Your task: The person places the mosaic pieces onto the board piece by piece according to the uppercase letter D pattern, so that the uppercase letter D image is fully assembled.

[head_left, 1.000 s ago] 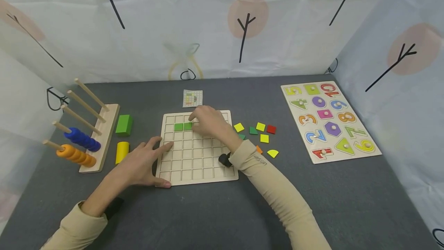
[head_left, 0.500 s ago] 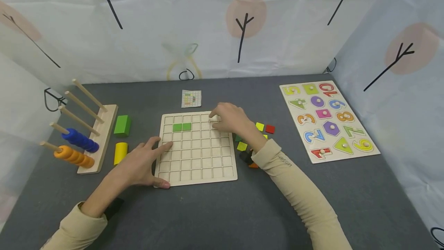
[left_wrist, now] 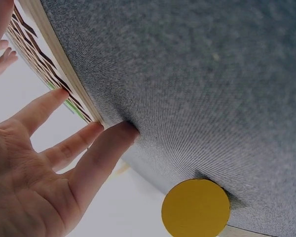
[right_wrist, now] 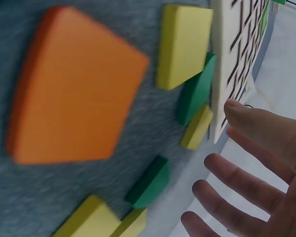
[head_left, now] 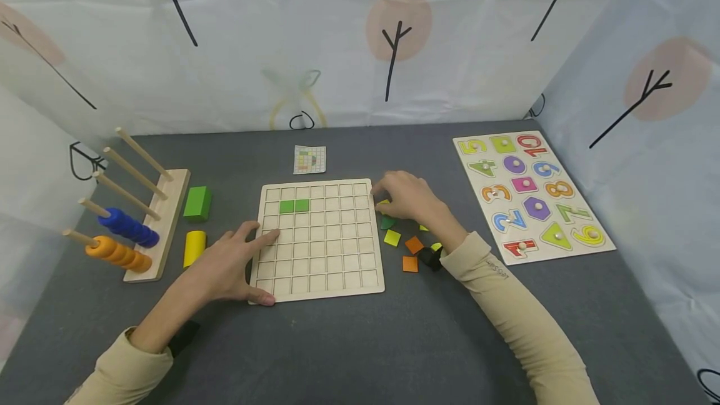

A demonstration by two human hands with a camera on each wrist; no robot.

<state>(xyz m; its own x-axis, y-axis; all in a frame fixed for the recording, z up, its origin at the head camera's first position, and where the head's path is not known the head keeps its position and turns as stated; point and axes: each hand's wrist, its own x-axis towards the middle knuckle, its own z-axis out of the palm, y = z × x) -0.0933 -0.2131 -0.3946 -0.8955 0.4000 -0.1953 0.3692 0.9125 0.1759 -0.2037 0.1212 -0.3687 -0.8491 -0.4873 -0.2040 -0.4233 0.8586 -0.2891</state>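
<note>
A wooden grid board (head_left: 315, 249) lies in the middle of the table. Two green squares (head_left: 295, 205) sit side by side in its upper-left cells. My left hand (head_left: 227, 264) rests on the board's left edge with fingers spread; the left wrist view shows its fingers straight. Just past the board's right edge is my right hand (head_left: 407, 195), above the loose pieces; nothing shows between its fingers in the right wrist view. Around it lie a yellow square (head_left: 392, 238), orange squares (head_left: 410, 264), and a green piece (right_wrist: 197, 91). The hand and wrist hide some pieces.
A small pattern card (head_left: 309, 160) lies behind the board. On the left stand a peg stacker (head_left: 171, 205) with blue and orange rings, a green block (head_left: 197, 204) and a yellow cylinder (head_left: 194, 249). A number puzzle board (head_left: 531, 199) lies at the right.
My right hand has moved right, from the board's upper cells beside the green squares to the loose pieces beyond its right edge. My left hand has stayed on the board.
</note>
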